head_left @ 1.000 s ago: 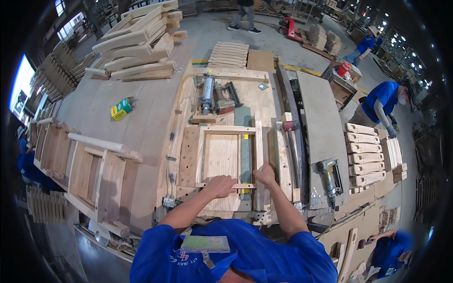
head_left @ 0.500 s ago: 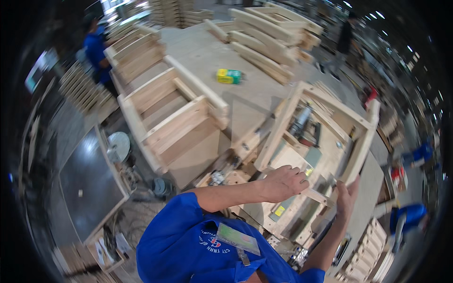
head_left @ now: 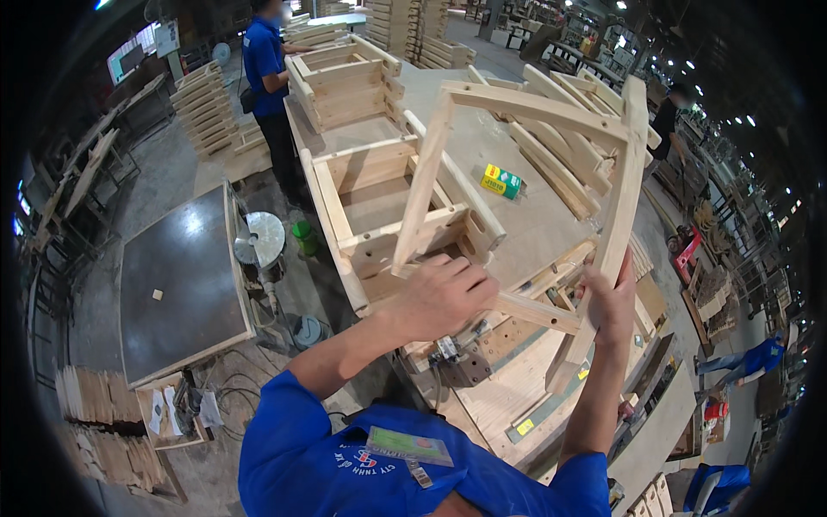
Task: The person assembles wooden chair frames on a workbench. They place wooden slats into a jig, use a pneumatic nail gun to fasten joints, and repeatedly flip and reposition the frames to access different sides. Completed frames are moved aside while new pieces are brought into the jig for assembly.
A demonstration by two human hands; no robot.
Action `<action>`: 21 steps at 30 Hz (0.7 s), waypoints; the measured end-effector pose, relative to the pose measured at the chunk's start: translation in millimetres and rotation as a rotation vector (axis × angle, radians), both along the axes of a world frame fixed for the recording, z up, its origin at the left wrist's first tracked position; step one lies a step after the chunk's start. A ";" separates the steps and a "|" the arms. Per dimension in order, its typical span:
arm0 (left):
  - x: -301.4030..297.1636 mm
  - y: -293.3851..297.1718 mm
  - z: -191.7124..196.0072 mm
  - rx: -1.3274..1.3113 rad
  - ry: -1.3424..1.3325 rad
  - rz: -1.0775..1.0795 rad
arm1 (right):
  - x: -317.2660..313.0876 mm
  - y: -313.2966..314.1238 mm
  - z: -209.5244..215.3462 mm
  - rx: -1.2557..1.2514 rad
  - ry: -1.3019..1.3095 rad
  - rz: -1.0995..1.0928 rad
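A pale wooden frame [head_left: 622, 194], four-sided with one longer leg, is held raised and tilted above the workbench. My left hand [head_left: 450, 297] is closed round its near rail, close to the left corner. Around the longer leg, at the right, my right hand [head_left: 608, 297] is wrapped with the thumb toward me. Beneath the frame, the workbench [head_left: 482, 401] has a metal clamp-like fitting [head_left: 448, 349] and green strips with yellow labels. The left hand covers part of the near rail.
Assembled wooden frames [head_left: 340, 233] stand on the big table to the left. Beyond my frame are a yellow-green can [head_left: 501, 182] and stacked wooden parts [head_left: 551, 164]. A circular saw blade [head_left: 259, 239] sits beside a dark-topped table [head_left: 185, 289]. A co-worker [head_left: 265, 73] stands far left.
The wooden frame has come up off the workbench and tilted, moving left with both hands. My view has shifted too, showing more of the left side. Both hands keep their hold.
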State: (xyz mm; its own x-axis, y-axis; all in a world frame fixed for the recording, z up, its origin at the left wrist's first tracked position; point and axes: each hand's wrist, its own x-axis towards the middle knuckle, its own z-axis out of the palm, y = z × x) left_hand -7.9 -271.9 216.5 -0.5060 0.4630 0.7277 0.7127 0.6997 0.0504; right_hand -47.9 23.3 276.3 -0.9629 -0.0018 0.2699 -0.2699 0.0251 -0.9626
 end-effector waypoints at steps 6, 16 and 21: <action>-13.0 -47.7 27.7 0.132 -0.004 0.014 | -12.0 -55.3 36.5 -0.428 0.105 0.451; -11.1 -108.6 103.3 1.328 -0.392 -0.234 | 0.6 -240.0 51.5 0.579 0.543 0.259; -64.1 -175.8 32.9 1.604 -0.296 0.072 | 4.5 -314.1 -7.7 0.898 0.686 0.357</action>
